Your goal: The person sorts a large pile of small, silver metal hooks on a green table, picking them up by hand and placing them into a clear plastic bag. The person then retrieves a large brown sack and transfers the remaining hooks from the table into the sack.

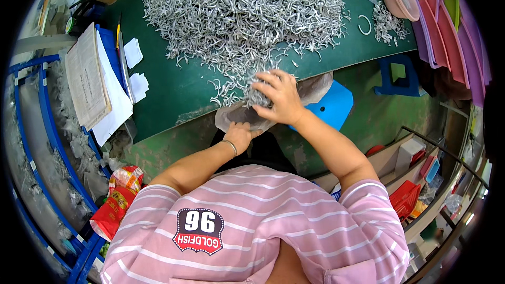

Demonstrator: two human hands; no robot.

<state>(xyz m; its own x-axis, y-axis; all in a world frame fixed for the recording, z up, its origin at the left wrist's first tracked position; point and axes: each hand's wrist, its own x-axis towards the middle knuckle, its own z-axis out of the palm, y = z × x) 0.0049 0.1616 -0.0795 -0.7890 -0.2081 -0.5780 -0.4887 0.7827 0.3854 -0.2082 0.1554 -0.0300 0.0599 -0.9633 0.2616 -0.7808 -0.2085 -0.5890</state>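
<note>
A large heap of small, curved silver-grey pieces [242, 10] covers the far middle of the green table [168, 108]; their exact kind is too small to tell. From it, a narrow trail runs toward the near edge. There my right hand [281, 94] curls over a clump of the pieces [256, 96], fingers bent round it. Just below the table edge is a greyish bag-like container [315, 88] with its mouth facing up, partly hidden by my right hand. My left hand [239, 135] grips its near rim, fingers closed.
Papers [87, 81] and a pen [119, 31] lie at the table's left. A pink bowl [401, 0] stands at the far right, beside a small grey pile [388, 23] and stacked coloured trays [447, 26]. Blue stools [332, 105] stand below. Blue racks [52, 121] flank my left.
</note>
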